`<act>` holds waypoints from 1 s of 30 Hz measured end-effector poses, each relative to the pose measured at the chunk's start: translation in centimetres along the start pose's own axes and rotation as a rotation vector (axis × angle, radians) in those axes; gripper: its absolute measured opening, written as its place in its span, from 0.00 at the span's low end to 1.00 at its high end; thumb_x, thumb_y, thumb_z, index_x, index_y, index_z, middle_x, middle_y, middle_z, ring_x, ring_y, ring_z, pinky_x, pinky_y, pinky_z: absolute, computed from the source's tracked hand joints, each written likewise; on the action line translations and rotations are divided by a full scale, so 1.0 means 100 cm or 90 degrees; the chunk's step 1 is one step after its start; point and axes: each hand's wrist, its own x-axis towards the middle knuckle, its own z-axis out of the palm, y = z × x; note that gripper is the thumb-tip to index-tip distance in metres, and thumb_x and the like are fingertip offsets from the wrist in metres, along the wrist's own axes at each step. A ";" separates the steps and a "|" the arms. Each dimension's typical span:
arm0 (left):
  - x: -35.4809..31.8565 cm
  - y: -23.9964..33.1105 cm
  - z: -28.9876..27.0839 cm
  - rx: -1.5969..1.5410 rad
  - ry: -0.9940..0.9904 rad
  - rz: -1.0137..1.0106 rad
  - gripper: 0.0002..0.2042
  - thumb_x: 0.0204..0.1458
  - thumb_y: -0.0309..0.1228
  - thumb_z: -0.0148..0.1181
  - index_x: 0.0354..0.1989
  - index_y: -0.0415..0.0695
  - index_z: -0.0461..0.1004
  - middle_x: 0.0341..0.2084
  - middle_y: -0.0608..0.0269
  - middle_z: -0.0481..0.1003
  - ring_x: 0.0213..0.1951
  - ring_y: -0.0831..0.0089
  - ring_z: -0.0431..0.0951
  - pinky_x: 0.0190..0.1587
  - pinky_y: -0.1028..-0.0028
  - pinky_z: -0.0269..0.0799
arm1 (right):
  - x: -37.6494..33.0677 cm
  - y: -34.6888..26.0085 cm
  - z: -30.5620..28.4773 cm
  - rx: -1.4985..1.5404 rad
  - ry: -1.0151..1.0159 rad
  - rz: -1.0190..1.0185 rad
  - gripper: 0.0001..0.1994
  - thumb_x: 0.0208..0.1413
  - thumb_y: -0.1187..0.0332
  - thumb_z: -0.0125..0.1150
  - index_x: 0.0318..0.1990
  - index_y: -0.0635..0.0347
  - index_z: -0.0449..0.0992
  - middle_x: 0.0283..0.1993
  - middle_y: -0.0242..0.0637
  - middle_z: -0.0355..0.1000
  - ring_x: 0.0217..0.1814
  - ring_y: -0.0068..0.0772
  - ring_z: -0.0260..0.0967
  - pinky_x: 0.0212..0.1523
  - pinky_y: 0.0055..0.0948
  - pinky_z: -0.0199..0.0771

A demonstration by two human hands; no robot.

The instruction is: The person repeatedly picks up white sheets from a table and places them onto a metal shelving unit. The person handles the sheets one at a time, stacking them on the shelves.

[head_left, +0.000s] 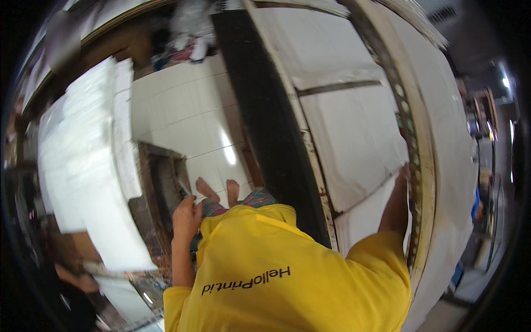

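Beside my left thigh, my left hand point(187, 217) is curled, with the thumb toward my body. It is close to the corner of a worn wooden stand point(157, 191). Any object in its fingers is too dark and blurred to make out. My right arm stretches out to the right over large white sheets point(351, 130) lying in sections. My right hand point(404, 172) is at the perforated metal rail point(414, 182) on the far side of those sheets. Its fingers are blurred and partly hidden by the rail.
A long black board point(260, 99) runs between me and the sheets. On the left, stacks of white paper point(83, 149) cover a table. A person in dark clothing point(69, 301) is at the lower left. Pale floor tiles point(188, 105) and clear plastic bags point(191, 22) lie ahead.
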 end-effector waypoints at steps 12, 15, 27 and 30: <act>-0.011 0.010 -0.021 -0.076 0.345 -0.052 0.08 0.55 0.33 0.60 0.37 0.42 0.76 0.29 0.56 0.78 0.31 0.57 0.80 0.34 0.60 0.75 | -0.040 -0.327 -0.092 0.549 -0.079 0.010 0.23 0.63 0.55 0.51 0.61 0.58 0.70 0.48 0.37 0.73 0.39 0.30 0.68 0.38 0.28 0.66; -0.021 0.011 -0.042 -0.091 0.471 -0.081 0.07 0.53 0.31 0.61 0.37 0.42 0.76 0.28 0.57 0.77 0.29 0.60 0.80 0.34 0.61 0.75 | -0.082 -0.429 -0.111 0.634 -0.189 -0.158 0.21 0.64 0.55 0.53 0.59 0.56 0.70 0.43 0.33 0.72 0.33 0.23 0.62 0.34 0.23 0.61; -0.069 -0.125 -0.113 0.165 0.603 -0.566 0.16 0.50 0.33 0.62 0.44 0.38 0.72 0.42 0.48 0.72 0.45 0.52 0.75 0.44 0.55 0.74 | -0.233 -0.631 -0.125 0.832 -0.663 -0.405 0.10 0.65 0.67 0.58 0.50 0.59 0.73 0.35 0.31 0.72 0.30 0.16 0.64 0.32 0.16 0.66; -0.074 -0.146 -0.113 0.143 0.565 -0.584 0.12 0.51 0.31 0.58 0.41 0.38 0.72 0.36 0.47 0.75 0.38 0.49 0.79 0.40 0.53 0.77 | -0.263 -0.637 -0.126 0.824 -0.720 -0.423 0.09 0.65 0.69 0.56 0.49 0.61 0.73 0.35 0.32 0.72 0.30 0.16 0.65 0.32 0.17 0.67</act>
